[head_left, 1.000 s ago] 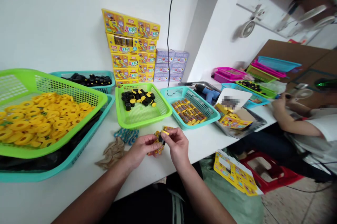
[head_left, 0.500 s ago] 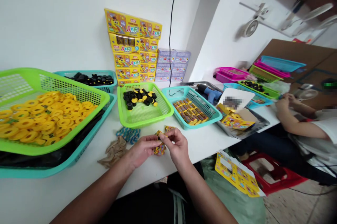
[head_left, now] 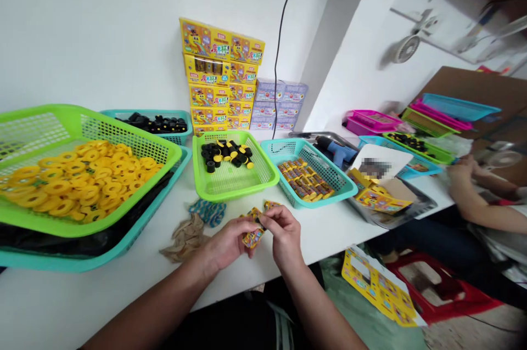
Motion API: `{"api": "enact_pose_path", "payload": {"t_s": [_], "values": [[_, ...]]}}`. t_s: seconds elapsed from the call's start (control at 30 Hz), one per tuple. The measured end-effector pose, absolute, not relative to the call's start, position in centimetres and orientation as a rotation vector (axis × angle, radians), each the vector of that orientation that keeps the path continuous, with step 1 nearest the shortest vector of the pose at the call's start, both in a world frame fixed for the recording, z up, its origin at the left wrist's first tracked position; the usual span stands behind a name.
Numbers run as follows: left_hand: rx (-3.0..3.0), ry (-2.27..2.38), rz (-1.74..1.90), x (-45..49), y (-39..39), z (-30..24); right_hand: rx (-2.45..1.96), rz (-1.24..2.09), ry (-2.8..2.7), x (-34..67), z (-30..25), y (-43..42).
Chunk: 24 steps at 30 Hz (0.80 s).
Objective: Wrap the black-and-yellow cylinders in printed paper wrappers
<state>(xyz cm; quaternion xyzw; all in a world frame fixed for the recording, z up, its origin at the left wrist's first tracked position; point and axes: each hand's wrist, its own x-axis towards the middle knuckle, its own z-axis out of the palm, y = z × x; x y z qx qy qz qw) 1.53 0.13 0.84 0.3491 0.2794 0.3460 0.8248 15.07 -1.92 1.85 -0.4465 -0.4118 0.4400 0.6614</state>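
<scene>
White tabletop (head_left: 61,306). Toward left, green basket (head_left: 152,147) with yellow rings (head_left: 99,174). Yellow boxes (head_left: 222,73) stacked along back edge. Above front edge, left hand (head_left: 230,240) and right hand (head_left: 286,235), close together, fingertips pinching small printed yellow piece (head_left: 253,237).

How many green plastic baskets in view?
4: left basket, holding yellow rings; centre basket, holding black-and-yellow cylindrical pieces; far-right basket, holding small dark pieces; stacked basket, just beyond that one. Others may be hidden.
</scene>
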Motion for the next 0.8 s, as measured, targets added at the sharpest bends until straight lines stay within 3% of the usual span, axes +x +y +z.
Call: {"api": "enact_pose_path", "payload": {"t_s": [0.33, 0.53, 0.67, 0.8], "values": [[1.094, 0.894, 1.051, 1.6, -0.3, 1.6, -1.249, 1.201, -1.302, 16.9, 3.3, -0.7], [0.869, 0.681, 0.899, 1.5, 0.0, 0.8, -1.115, 1.336, -1.174, 16.7, 2.7, -1.1], [0.712, 0.551, 0.812, 1.4, 0.3, 0.4, -1.017, 1.208, -1.232, 17.0, 2.4, -1.2], [0.581, 0.511, 0.848, 1.2, 0.5, 0.6, -1.075, 0.846, -1.598, 16.8, 2.7, -1.6]]}}
